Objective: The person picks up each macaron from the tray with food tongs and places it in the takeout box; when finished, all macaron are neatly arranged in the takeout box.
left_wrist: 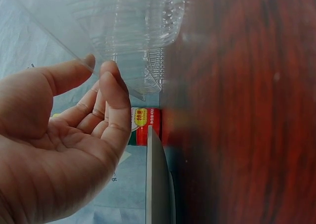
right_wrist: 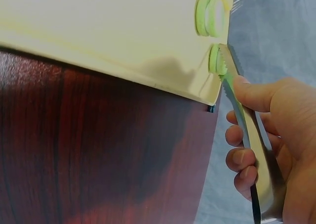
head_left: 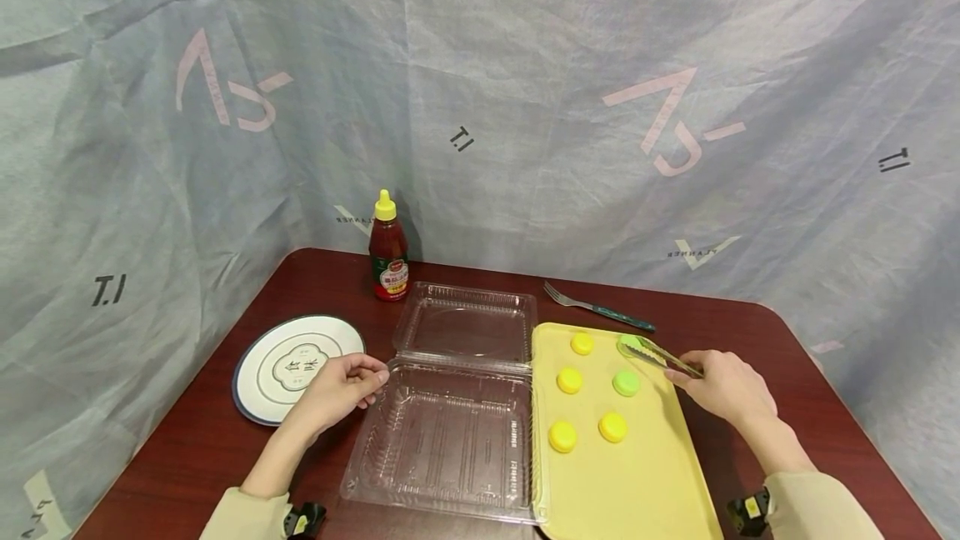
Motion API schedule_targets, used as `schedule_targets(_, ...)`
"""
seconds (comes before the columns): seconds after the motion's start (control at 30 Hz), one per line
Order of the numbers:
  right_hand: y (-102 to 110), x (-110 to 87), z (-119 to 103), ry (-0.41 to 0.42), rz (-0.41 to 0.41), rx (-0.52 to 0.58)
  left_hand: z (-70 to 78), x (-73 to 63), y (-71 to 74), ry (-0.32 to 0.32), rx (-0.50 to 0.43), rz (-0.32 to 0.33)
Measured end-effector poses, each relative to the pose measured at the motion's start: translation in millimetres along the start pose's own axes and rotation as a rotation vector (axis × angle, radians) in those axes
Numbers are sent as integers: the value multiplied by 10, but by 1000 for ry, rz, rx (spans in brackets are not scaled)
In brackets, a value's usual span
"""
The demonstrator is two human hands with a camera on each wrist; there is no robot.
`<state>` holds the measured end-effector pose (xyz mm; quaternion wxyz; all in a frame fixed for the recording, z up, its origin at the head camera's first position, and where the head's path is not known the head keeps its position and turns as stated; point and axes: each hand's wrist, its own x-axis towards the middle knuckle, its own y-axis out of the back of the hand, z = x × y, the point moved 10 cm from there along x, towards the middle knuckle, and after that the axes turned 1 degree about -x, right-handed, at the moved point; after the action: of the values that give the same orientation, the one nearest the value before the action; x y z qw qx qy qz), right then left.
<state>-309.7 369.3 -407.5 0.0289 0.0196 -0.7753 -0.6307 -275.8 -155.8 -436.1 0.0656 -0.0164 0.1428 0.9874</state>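
Observation:
My left hand (head_left: 341, 390) pinches the left rim of a clear plastic clamshell box (head_left: 450, 440) between thumb and forefinger, its other fingers loosely bent. The box lies with its lid (head_left: 468, 315) folded back. In my right hand (head_left: 726, 386) is a pair of metal tongs (right_wrist: 259, 159), gripped between thumb and fingers. The serrated tips reach a green macaron (right_wrist: 215, 59) at the far right corner of a yellow tray (head_left: 637, 494). A second green macaron (head_left: 626, 382) sits nearer on the tray, beside several yellow macarons (head_left: 569, 380).
A white plate (head_left: 277, 357) with a dark blue rim lies beyond my left hand. Behind the box stands a ketchup bottle (head_left: 388, 257) with a yellow cap. A green-handled fork (head_left: 600, 308) lies behind the tray. Grey cloth (head_left: 510, 190) hangs around the dark red table.

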Motion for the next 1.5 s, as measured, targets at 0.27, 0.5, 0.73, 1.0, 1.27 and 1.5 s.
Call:
schedule_targets(0.27, 71, -14, -56, 5, -11, 2, 5, -18, 0, 4, -1, -3)
schedule_targets(0.5, 131, -29, -161, 23, -17, 5, -4, -17, 1, 6, 7, 1)
schedule_targets(0.73, 303, -62, -443, 80, 45, -9, -8, -10, 3, 2, 9, 4)
schedule_targets(1.0, 476, -125, -859, 126, 65, -2, -18, -4, 4, -2, 7, 5)
schedule_targets(1.27, 565, -202, -1240, 198, 100, -11, -1, 1, -4, -7, 6, 0)
schedule_targets(1.5, 593, -259, -1561, 272, 130, -32, 1, 0, -7, -6, 9, -1)
